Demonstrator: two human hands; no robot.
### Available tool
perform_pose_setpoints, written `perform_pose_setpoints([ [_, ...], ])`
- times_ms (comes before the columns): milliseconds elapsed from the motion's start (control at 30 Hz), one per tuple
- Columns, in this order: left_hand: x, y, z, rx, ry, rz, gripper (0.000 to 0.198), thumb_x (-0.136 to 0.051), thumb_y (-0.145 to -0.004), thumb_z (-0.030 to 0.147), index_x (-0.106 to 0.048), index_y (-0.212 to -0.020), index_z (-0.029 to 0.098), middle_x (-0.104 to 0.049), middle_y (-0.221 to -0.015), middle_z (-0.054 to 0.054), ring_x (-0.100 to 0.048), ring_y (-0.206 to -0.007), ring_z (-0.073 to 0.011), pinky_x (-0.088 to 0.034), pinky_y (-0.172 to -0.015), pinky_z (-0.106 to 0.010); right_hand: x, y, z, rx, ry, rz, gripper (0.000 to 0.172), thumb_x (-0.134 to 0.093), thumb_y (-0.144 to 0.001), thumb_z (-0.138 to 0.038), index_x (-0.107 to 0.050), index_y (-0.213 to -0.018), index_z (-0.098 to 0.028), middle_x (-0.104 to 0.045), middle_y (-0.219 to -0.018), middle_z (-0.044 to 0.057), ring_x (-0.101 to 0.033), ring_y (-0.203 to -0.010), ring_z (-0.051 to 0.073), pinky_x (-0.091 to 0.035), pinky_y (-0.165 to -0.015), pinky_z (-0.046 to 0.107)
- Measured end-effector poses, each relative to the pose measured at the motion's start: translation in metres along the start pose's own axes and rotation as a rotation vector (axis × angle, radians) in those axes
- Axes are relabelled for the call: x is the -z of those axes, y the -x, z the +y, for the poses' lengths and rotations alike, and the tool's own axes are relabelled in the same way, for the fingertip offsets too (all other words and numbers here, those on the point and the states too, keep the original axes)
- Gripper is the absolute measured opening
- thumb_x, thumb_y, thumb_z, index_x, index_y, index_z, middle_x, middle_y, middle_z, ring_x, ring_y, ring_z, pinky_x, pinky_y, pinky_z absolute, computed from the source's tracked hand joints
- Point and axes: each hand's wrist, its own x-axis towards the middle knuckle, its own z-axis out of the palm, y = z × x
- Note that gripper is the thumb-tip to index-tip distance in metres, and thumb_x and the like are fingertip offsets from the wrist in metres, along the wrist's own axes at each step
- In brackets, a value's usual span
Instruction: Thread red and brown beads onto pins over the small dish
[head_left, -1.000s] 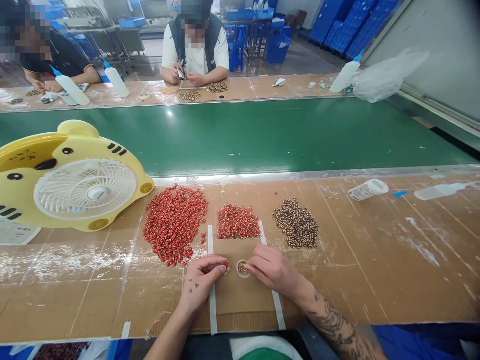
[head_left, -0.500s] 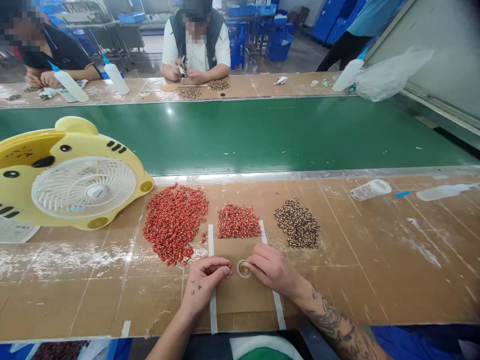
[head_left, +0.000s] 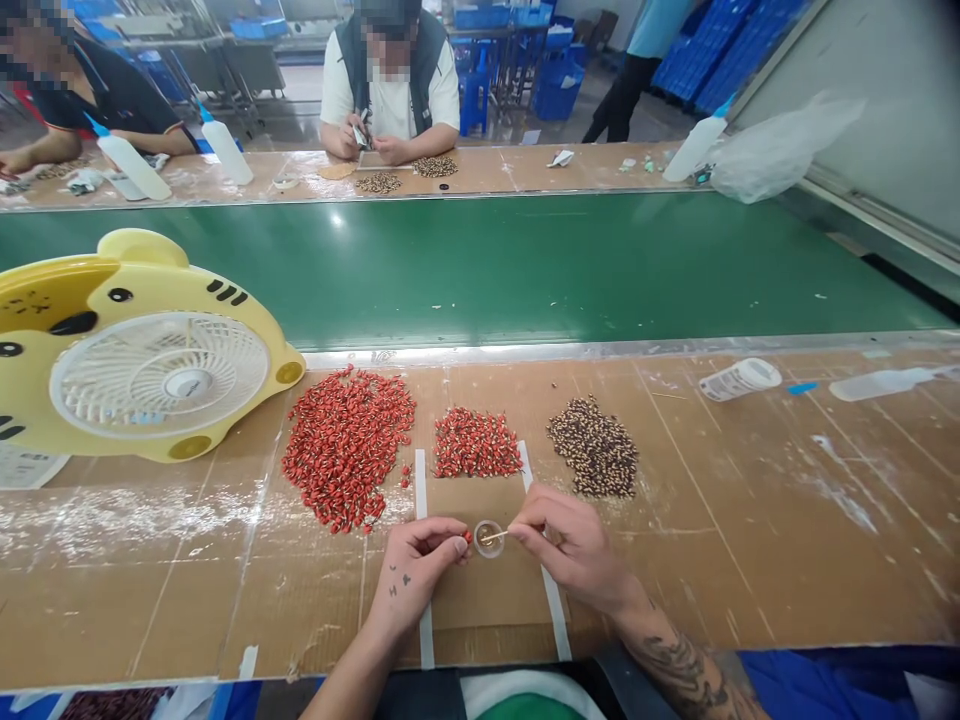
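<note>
My left hand (head_left: 421, 568) pinches a small red bead-like piece (head_left: 468, 537) between thumb and fingertips, just left of a small clear round dish (head_left: 480, 551). My right hand (head_left: 571, 545) is closed on a thin wooden toothpick (head_left: 498, 536), whose far end reaches into the dish. What lies inside the dish looks amber but is too small to make out. Just beyond my hands lies a small heap of red pieces (head_left: 477, 443). A larger red heap (head_left: 349, 450) spreads to the left, and a heap of dark and tan pieces (head_left: 594, 448) lies to the right.
A yellow animal-faced fan (head_left: 169, 262) stands at the left. White tape strips (head_left: 424, 620) border the cardboard before me. At right lie a white bottle (head_left: 739, 380) and a clear squeeze bottle (head_left: 874, 385). Past the green belt (head_left: 487, 265), co-workers sit, and another person (head_left: 637, 80) stands behind.
My right hand has drawn back to the right and up from the dish, so the toothpick now shows. My left hand has shifted slightly right. The standing person behind has moved left.
</note>
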Motion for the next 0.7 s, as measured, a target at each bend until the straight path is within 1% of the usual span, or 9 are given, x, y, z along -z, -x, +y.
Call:
perform_pose_setpoints([
  [100,0.000,0.001,-0.001,0.007,0.003,-0.016,0.014,-0.078,-0.071,0.024,-0.079,-0.082,0.015,-0.077,-0.067,-0.005,-0.068,-0.061,-0.0148,-0.052,-0.063,-0.023,-0.003,-0.001,-0.004,-0.002,-0.022,0.011,0.019,-0.059,-0.094,-0.023,-0.064,-0.076,-0.017,-0.059,-0.068,0.001,-0.053,-0.064,0.014,-0.038,-0.060,0.025],
  [267,0.001,0.003,0.000,0.016,0.015,-0.041,0.012,-0.078,-0.072,0.023,-0.080,-0.081,0.015,-0.076,-0.065,-0.004,-0.067,-0.061,-0.0144,-0.052,-0.063,-0.022,-0.009,-0.002,-0.004,-0.013,-0.014,0.002,0.019,-0.059,-0.094,-0.024,-0.065,-0.077,-0.017,-0.061,-0.069,0.002,-0.054,-0.064,0.014,-0.039,-0.060,0.025],
  [433,0.000,0.004,0.000,0.020,0.011,-0.027,0.011,-0.079,-0.071,0.023,-0.080,-0.079,0.015,-0.075,-0.064,-0.003,-0.066,-0.060,-0.0138,-0.051,-0.063,-0.021,-0.014,-0.003,-0.002,0.012,0.042,-0.002,0.020,-0.059,-0.094,-0.024,-0.064,-0.076,-0.018,-0.060,-0.068,0.002,-0.053,-0.064,0.015,-0.038,-0.060,0.026],
  [600,0.000,0.003,-0.001,-0.001,-0.012,-0.041,0.011,-0.077,-0.073,0.023,-0.080,-0.080,0.016,-0.075,-0.065,-0.003,-0.066,-0.061,-0.0139,-0.051,-0.063,-0.021,-0.018,-0.001,-0.001,-0.026,0.132,0.069,0.026,-0.058,-0.094,-0.023,-0.057,-0.068,-0.018,-0.053,-0.063,0.000,-0.048,-0.060,0.014,-0.035,-0.058,0.026],
  [700,0.001,0.002,-0.002,-0.016,-0.021,-0.033,0.010,-0.077,-0.072,0.022,-0.080,-0.080,0.016,-0.075,-0.065,-0.003,-0.065,-0.060,-0.0141,-0.051,-0.062,-0.022,-0.015,0.001,-0.002,-0.037,0.125,0.102,0.028,-0.058,-0.094,-0.022,-0.054,-0.066,-0.018,-0.051,-0.062,-0.001,-0.047,-0.058,0.013,-0.034,-0.056,0.026],
])
